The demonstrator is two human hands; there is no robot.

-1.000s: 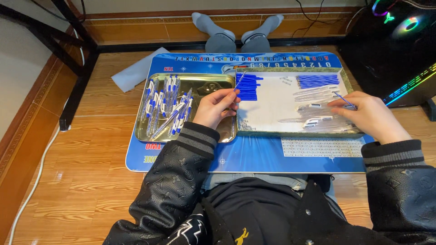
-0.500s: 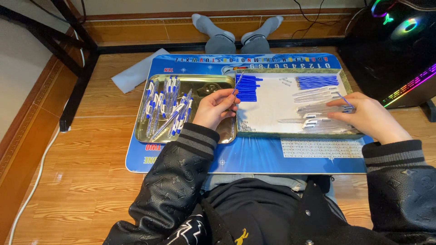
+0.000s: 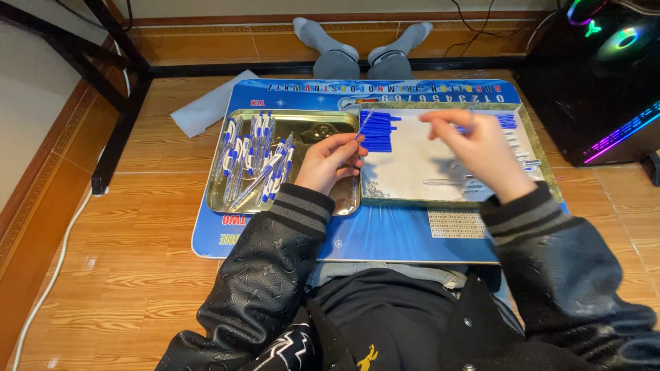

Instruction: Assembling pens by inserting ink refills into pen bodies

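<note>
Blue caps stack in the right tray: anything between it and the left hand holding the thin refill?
Nothing visible. The left hand holds the thin refill over the shared edge of the two trays, its tip reaching beside the blue caps. The right hand is raised and blurred, further right, apart from them.

— What carries everything under your fingers?

— A wooden floor (image 3: 137, 227). Flat on it lies a blue mat (image 3: 405, 237), under both your hands.

— And on the mat?

— Two trays side by side, touching. Your left fingers hang over the inner edge of the gold metal tray (image 3: 289, 120); the tray lined with white (image 3: 412, 172) sits below your right fingers.

— Anything else on the floor?

— A pale folded sheet (image 3: 206, 110), beyond the mat's corner, well left of your left fingers.
</note>
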